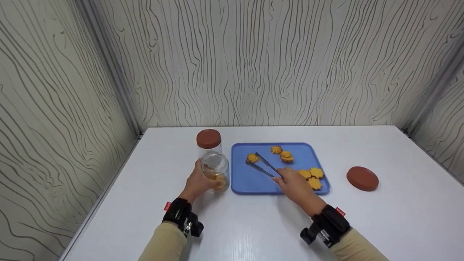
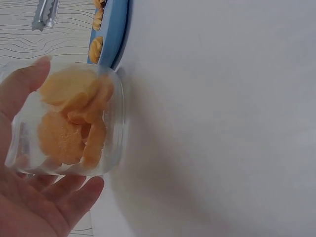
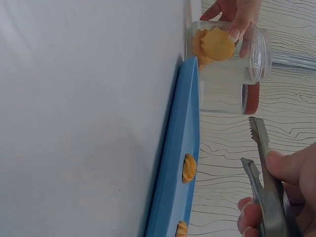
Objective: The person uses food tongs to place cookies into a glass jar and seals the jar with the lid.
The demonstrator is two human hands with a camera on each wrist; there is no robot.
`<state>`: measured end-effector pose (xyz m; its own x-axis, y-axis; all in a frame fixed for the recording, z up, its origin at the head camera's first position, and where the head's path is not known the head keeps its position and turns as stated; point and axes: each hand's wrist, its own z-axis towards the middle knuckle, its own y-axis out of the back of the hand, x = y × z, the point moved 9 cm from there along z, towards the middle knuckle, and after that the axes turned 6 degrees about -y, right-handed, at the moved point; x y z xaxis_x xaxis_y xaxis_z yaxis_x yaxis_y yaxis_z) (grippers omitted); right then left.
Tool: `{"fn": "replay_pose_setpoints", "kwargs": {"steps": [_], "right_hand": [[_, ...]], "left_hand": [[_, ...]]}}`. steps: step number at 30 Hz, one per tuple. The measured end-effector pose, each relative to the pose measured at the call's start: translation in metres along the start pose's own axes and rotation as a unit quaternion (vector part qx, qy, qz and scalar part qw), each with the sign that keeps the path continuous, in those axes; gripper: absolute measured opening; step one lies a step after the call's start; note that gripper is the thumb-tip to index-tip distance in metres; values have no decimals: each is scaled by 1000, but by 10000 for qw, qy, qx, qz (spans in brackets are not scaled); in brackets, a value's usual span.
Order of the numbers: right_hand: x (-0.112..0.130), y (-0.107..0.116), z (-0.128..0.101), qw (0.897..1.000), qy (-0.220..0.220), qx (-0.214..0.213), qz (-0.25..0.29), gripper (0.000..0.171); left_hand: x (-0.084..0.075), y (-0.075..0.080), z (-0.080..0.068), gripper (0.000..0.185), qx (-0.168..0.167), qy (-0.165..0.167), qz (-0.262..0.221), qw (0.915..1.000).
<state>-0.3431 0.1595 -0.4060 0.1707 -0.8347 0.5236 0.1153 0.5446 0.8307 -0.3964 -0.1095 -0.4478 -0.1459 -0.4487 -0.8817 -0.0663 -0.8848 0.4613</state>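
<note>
Head view shows two hands (image 1: 198,181), two jars (image 1: 216,166), one pair of tongs (image 1: 267,162).

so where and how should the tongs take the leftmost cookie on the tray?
Likely by its sides, from above: the leftmost cookie sits apart from the other cookies on the blue tray, swirled top up, leaving room for the tongs on either side.

Tan sleeves (image 1: 165,242) — black wrist straps (image 1: 330,222), red tags (image 1: 340,211) — bare hands (image 1: 295,184).
</note>
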Motion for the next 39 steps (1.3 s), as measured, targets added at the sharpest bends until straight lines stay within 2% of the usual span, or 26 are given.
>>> {"fn": "replay_pose_setpoints", "kwargs": {"steps": [9, 18, 25, 28, 35, 39], "right_hand": [[-3, -1, 4, 10000, 5, 35, 28, 15], [-10, -6, 10, 9995, -243, 219, -14, 26], [-11, -9, 14, 9990, -328, 302, 55, 19], [-13, -9, 15, 9988, -378, 301, 33, 20], [-12, -11, 16, 9993, -286, 229, -3, 15], [-15, -12, 18, 9987, -427, 279, 26, 15]], "left_hand": [[2, -2, 1, 107, 34, -9, 87, 10000], [-1, -1, 0, 105, 1, -35, 6, 10000], [4, -2, 0, 105, 39, 156, -36, 9999], [4, -2, 0, 105, 49, 126, -41, 9999], [2, -1, 2, 103, -26, -202, 10, 9998], [2, 0, 2, 103, -32, -159, 17, 9999]]}}
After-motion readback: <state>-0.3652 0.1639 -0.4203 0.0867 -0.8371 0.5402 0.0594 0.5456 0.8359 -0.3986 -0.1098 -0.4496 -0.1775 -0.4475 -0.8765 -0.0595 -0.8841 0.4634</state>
